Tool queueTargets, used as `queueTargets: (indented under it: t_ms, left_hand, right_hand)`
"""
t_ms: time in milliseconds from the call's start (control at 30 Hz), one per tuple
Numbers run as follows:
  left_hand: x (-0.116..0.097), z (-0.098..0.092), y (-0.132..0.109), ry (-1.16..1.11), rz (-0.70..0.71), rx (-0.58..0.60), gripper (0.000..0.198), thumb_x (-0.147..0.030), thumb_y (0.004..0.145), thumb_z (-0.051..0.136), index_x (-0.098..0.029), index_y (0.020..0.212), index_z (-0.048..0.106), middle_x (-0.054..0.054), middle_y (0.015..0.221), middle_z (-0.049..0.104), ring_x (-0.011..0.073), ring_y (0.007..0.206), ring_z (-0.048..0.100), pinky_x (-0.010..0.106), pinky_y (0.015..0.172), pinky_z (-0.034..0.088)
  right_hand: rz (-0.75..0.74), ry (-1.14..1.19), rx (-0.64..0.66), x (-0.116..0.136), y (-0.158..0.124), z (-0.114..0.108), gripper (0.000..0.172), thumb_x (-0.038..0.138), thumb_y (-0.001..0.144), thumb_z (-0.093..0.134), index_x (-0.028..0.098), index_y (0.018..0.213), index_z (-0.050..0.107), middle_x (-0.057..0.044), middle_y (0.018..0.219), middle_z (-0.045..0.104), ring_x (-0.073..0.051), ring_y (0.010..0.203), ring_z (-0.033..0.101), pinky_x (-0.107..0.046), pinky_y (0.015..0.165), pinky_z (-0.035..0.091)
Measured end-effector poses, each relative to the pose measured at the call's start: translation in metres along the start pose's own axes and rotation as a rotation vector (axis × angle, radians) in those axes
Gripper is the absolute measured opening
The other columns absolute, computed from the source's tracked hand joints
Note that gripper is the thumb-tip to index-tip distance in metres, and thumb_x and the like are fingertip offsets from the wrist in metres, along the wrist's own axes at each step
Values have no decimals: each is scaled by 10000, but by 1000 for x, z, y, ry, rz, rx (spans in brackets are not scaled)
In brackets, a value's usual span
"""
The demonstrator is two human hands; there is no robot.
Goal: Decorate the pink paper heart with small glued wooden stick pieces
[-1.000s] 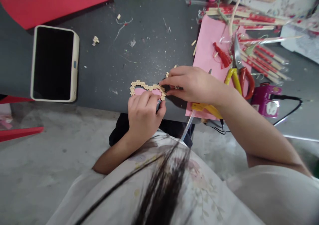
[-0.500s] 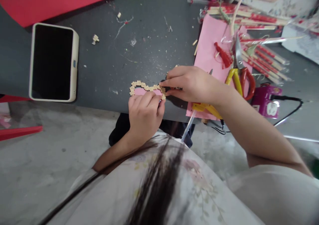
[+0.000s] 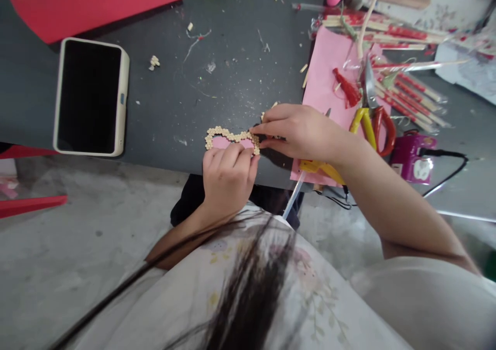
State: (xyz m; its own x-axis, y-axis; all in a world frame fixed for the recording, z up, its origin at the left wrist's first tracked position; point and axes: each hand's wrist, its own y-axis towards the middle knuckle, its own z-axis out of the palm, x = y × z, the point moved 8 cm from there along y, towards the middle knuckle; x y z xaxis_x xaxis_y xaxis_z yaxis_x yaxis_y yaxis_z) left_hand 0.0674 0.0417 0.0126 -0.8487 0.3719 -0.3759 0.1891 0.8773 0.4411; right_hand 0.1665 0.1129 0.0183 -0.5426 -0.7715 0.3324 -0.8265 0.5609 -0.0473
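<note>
At the table's near edge lies a pink heart-shaped piece point(image 3: 220, 142) with a raised border of small pale round bits point(image 3: 228, 134). My left hand point(image 3: 228, 177) is closed over its lower part, fingers curled on the pink face, so that part is hidden. From the right, my right hand point(image 3: 302, 133) reaches in, and its thumb and fingertips are closed at the border's right side. Under and behind its fingers, more pale bits point(image 3: 275, 104) partly show. A yellow glue gun point(image 3: 320, 169) with a clear glue stick point(image 3: 293, 197) lies below my right wrist.
Red-and-yellow-handled scissors point(image 3: 370, 102) and a red tassel point(image 3: 346, 88) rest on pink paper point(image 3: 321, 55). Packets of sticks point(image 3: 411, 102) and a purple box with a cable point(image 3: 414, 158) lie right. Left are a dark-screened device point(image 3: 91, 96) and red sheet point(image 3: 96, 3).
The whole view has shifted slightly, so things on the left appear farther right. Both hands keep nearly the same place on the heart-shaped piece; the left fingers sit slightly lower on it.
</note>
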Motion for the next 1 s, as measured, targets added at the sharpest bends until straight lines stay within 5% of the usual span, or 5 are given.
queueTargets:
  t_ms: [533,733,1000]
  left_hand:
    - [-2,1,1,35,8,15,147,-273,935,566,-204,872,680,34,890,724,186,732,593,351,754,387]
    - [-3,1,2,38,-10,54,170,-284,942,550,-209,861,679,36,879,714,187,728,581,359,755,383]
    - [-4,-6,-3,37,16,40,168,-292,941,566,-189,964,697,44,855,704,178,736,591,352,769,406]
  right_hand:
    - [15,15,1,2,0,-1,270,277,951,486,171,995,730,-96,889,660,-231,848,609,-334,706,444]
    - [12,73,-40,-3,-4,-2,302,274,949,482,187,1127,710,-82,895,668,-232,863,621,-347,735,471]
    - [160,172,-80,-12,-11,-12,312,284,940,477,243,1158,697,-67,939,704,-221,864,646,-354,752,488]
